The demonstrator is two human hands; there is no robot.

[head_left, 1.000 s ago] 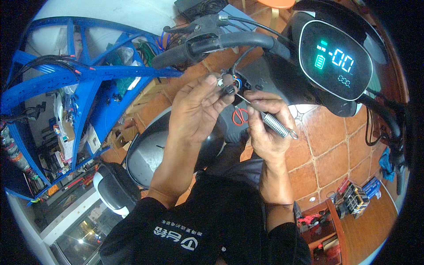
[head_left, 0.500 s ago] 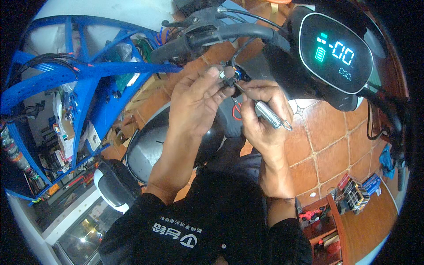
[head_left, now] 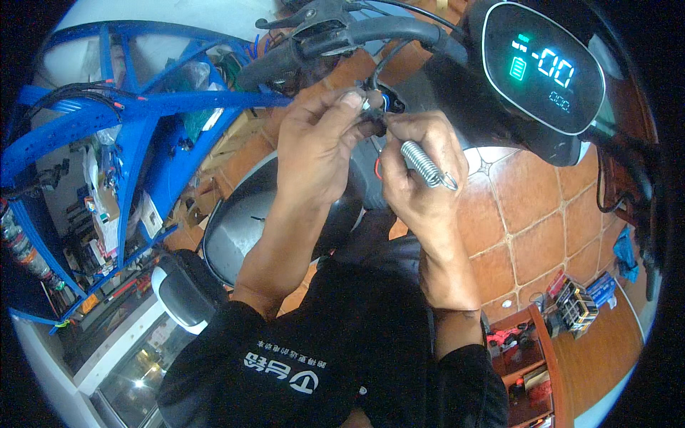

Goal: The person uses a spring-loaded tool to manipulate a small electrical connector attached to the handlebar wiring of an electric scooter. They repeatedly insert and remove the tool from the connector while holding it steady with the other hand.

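Near the top centre, my left hand pinches a small dark connector with a whitish piece between thumb and fingers. My right hand is closed on a thin steel tool with a coiled spring and an end loop; its front meets the connector, where fingertips partly hide it. Coloured wires show just behind, under a bent black cable. Below my fingers, red-handled scissors are mostly hidden by my right hand.
A scooter handlebar and lit display span the top. A blue rack with supplies fills the left, beside a dark shell. Orange tiles lie right, with boxes and a wooden cabinet at lower right.
The scene has shifted upward in the view. My right hand has moved slightly left and up with the tool, closer to the connector. My left hand keeps its pinch.
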